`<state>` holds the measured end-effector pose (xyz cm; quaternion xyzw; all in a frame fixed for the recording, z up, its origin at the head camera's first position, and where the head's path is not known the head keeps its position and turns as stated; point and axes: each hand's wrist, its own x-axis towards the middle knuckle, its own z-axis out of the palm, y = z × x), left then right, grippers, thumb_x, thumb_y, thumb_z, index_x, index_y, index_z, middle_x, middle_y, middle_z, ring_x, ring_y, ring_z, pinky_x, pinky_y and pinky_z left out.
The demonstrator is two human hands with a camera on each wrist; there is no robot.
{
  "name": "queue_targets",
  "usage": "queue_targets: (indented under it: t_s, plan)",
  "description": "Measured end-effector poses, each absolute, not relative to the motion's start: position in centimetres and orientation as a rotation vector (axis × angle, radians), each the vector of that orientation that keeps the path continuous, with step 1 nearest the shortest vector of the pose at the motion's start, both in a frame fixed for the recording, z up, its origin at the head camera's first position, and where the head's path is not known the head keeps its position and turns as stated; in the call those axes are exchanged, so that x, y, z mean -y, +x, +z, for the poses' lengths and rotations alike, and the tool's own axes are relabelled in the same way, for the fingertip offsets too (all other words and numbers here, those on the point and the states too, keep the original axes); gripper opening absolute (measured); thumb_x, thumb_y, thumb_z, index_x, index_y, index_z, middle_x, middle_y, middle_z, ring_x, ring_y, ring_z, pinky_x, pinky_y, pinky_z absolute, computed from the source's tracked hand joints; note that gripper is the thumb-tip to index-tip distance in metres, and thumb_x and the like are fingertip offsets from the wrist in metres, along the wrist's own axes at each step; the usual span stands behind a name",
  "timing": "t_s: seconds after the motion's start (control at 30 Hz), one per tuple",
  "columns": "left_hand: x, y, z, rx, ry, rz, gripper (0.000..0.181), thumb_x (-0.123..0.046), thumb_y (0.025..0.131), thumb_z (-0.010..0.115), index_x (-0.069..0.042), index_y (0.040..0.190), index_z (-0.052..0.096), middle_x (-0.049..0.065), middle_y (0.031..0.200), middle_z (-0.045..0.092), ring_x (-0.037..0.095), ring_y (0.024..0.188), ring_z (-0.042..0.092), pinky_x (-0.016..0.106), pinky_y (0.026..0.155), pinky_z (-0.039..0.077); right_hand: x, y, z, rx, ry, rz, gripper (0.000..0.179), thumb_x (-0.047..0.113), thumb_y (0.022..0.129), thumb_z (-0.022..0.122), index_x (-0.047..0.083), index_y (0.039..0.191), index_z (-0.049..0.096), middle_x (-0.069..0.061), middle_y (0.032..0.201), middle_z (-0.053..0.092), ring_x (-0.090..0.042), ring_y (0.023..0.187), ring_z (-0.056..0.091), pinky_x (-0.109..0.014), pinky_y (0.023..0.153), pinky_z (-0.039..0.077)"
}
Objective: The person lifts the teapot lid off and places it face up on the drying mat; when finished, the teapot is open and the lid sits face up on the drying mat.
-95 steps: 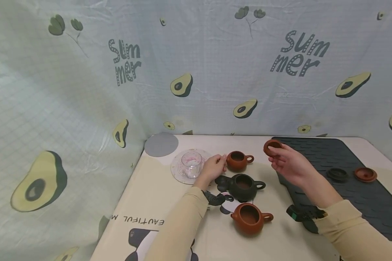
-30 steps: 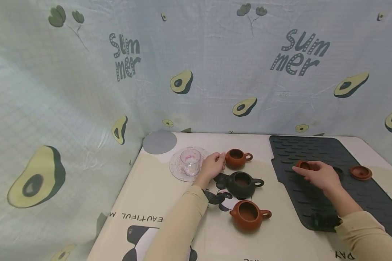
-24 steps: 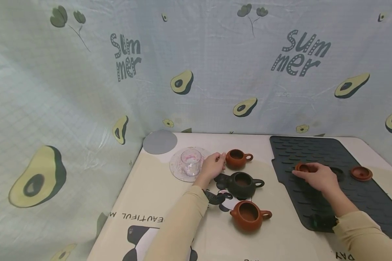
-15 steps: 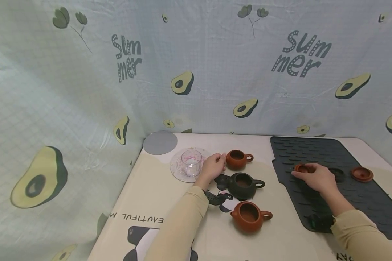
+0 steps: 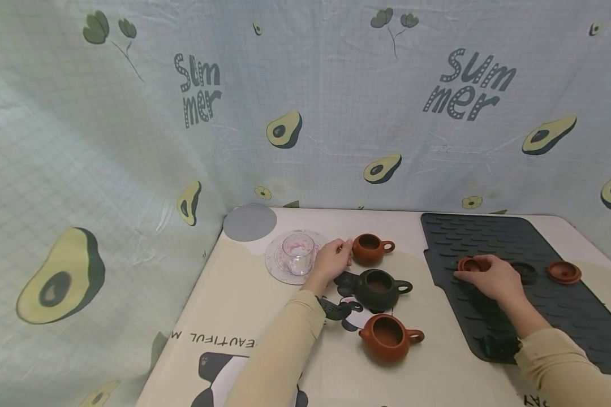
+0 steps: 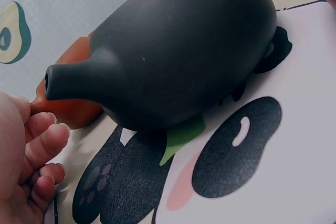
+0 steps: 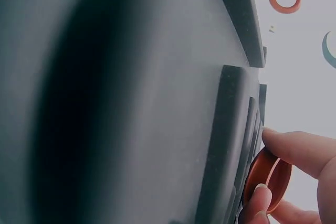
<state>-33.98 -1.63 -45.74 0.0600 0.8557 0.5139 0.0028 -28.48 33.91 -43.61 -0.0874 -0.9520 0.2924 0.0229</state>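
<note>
My left hand (image 5: 331,261) pinches the spout of the far reddish-brown teapot (image 5: 369,252), which stands lidless at the back. In the left wrist view that teapot (image 6: 79,111) is partly hidden behind a black teapot (image 6: 178,51). On the dark ribbed mat, my right hand (image 5: 496,278) holds a reddish-brown teapot lid (image 5: 469,264) between thumb and fingers, its hollow side up. The right wrist view shows the lid's rim (image 7: 262,174) at the mat surface. Two other lids lie upturned beside this hand: a black lid (image 5: 525,272) and a brown lid (image 5: 564,272).
The black teapot (image 5: 378,289) and a nearer reddish-brown teapot (image 5: 388,339) stand open-topped in a row toward me. A clear glass cup (image 5: 299,257) sits on a round patterned coaster (image 5: 275,270) left of my left hand. The mat (image 5: 458,237) covers the table's right side.
My right hand has carried the lid rightward and down, from the air at the mat's left edge onto the mat. It barely shifts in the last half second. My left hand has stayed put.
</note>
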Motion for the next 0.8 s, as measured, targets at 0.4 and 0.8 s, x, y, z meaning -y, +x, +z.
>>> queue_targets:
  t_s: [0.4, 0.8]
  plan:
    - [1.3, -34.4, -45.8, -2.727, 0.141, 1.594, 0.042, -0.041, 0.109, 0.045, -0.008, 0.098, 0.068, -0.001, 0.075, 0.063, 0.016, 0.076, 0.057, 0.03, 0.07, 0.04, -33.6, -28.1, -43.7, 2.926, -0.279, 0.999, 0.09, 0.049, 0.094, 0.07, -0.016, 0.144, 0.033, -0.042, 0.136, 0.042, -0.06, 0.121, 0.041, -0.066, 0.092, 0.041]
    - [2.0, -33.7, -47.1, -2.738, 0.141, 1.685, 0.047, -0.046, 0.109, 0.043, -0.008, 0.095, 0.068, -0.002, 0.074, 0.064, 0.014, 0.074, 0.057, 0.031, 0.07, 0.042, -32.7, -27.3, -44.5, 2.808, -0.355, 1.034, 0.09, 0.053, 0.097, 0.064, -0.014, 0.148, 0.033, -0.041, 0.144, 0.037, -0.059, 0.129, 0.037, -0.067, 0.098, 0.038]
